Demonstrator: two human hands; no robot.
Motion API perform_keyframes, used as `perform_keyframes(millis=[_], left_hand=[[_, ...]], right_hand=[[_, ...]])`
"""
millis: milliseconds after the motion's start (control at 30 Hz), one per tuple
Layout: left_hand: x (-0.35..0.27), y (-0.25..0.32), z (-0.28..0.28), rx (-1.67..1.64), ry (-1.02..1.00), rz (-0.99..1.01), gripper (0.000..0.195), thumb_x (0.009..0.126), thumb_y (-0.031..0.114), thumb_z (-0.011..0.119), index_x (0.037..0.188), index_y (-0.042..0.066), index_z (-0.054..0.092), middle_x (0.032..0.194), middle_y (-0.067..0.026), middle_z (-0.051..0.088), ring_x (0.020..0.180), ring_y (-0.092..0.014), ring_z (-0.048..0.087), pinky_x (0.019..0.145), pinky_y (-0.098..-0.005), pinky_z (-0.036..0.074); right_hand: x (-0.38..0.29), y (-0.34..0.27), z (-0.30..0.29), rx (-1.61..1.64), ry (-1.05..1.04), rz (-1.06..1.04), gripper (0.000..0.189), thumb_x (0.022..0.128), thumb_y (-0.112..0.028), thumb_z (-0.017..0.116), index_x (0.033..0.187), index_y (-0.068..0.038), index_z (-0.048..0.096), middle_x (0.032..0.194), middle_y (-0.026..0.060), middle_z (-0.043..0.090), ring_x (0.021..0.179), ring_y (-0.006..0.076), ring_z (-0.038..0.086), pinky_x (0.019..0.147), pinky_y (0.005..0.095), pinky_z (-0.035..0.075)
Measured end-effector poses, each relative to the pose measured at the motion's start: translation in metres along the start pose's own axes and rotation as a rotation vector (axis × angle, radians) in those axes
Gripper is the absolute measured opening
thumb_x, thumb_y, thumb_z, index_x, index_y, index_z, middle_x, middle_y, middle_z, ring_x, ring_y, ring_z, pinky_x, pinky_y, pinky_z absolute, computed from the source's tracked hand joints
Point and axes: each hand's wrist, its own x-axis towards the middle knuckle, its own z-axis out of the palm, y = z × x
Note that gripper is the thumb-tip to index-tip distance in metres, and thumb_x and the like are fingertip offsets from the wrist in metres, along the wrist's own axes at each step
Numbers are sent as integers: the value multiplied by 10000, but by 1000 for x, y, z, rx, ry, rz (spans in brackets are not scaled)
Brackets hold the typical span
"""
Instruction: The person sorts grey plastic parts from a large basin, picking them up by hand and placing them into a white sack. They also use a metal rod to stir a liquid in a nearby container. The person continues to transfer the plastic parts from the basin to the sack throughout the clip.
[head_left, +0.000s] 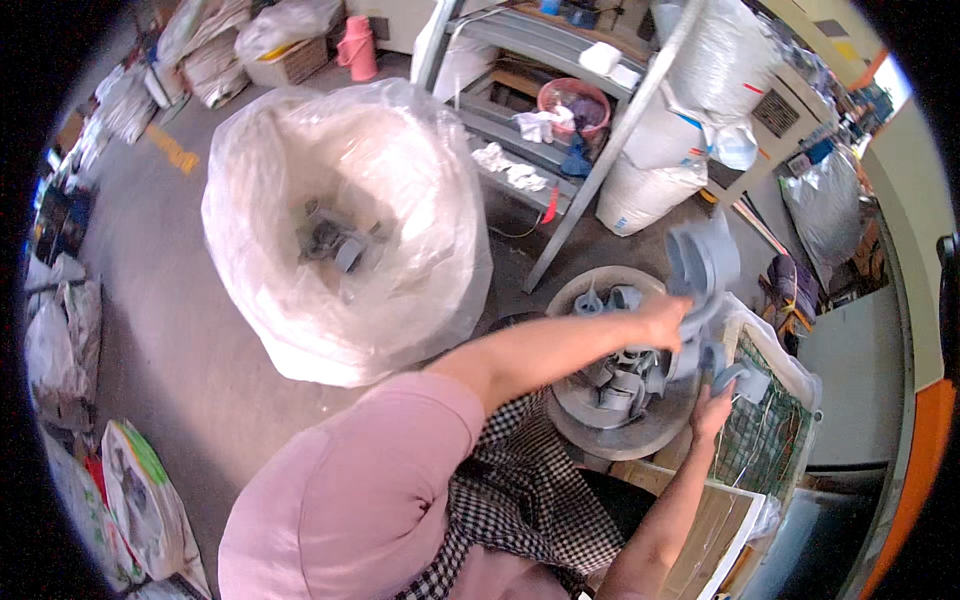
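My left hand (664, 322) reaches across a round grey tub (600, 442) and grips a large grey plastic pipe fitting (703, 262), blurred by motion. Beyond the tub's right rim, my right hand (711, 412) is closed on a smaller grey plastic piece (742, 380). A dark narrow object (707, 360) shows just above its fingers; whether it is a tool I cannot tell. Inside the tub lie several loose grey pipe fittings (622, 390), partly hidden by my left forearm.
A big bin lined with clear plastic (255, 300) stands left, grey pieces (349, 253) at its bottom. Metal shelving (577, 225) with a pink basket (574, 94) rises behind. White sacks (652, 187) lean beside it. A green mesh-topped crate (765, 442) and cardboard (675, 532) flank my right arm.
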Motion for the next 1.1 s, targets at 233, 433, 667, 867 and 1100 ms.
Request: perform_keyframes(millis=[233, 433, 667, 867, 1100], left_hand=[[-145, -73, -175, -106, 360, -109, 791, 590, 346, 745, 1222, -9, 429, 1138, -174, 543, 1056, -250, 506, 901, -333, 405], [-320, -157, -269, -310, 899, -695, 417, 693, 178, 690, 1035, -31, 577, 922, -98, 626, 846, -205, 582, 758, -308, 451], [-448, -358, -341, -496, 1230, -636, 445, 730, 163, 721, 1002, -139, 539, 883, -137, 617, 791, -192, 593, 653, -315, 486], [-221, -265, -216, 74, 660, -365, 283, 827, 106, 583, 1079, -18, 546, 981, -99, 598, 871, -169, 566, 764, -290, 462], [2, -212, 21, -304, -779, -685, 507, 836, 431, 563, 1092, -1, 496, 874, -115, 590, 799, -212, 612, 641, -352, 557]], right_hand=[[-14, -140, -2, 341, -46, -342, 461, 762, -65, 603, 1175, 70, 448, 1063, 221, 568, 1000, 293, 542, 903, 374, 387], [-74, -369, 80, 624, -685, -560, 441, 760, -203, 620, 1155, -45, 505, 1106, 198, 555, 992, 317, 550, 841, 391, 443], [-88, -435, 98, 498, -682, -971, 810, 671, -368, 728, 1280, 15, 356, 1291, 203, 368, 1181, 367, 376, 985, 419, 329], [40, -217, 130, 601, -591, -452, 392, 764, -322, 616, 1078, -88, 603, 1040, 169, 595, 941, 315, 579, 829, 379, 459], [24, 106, 204, -193, -739, 127, 450, 737, -379, 632, 990, -8, 611, 1044, 212, 583, 993, 348, 548, 855, 407, 435]])
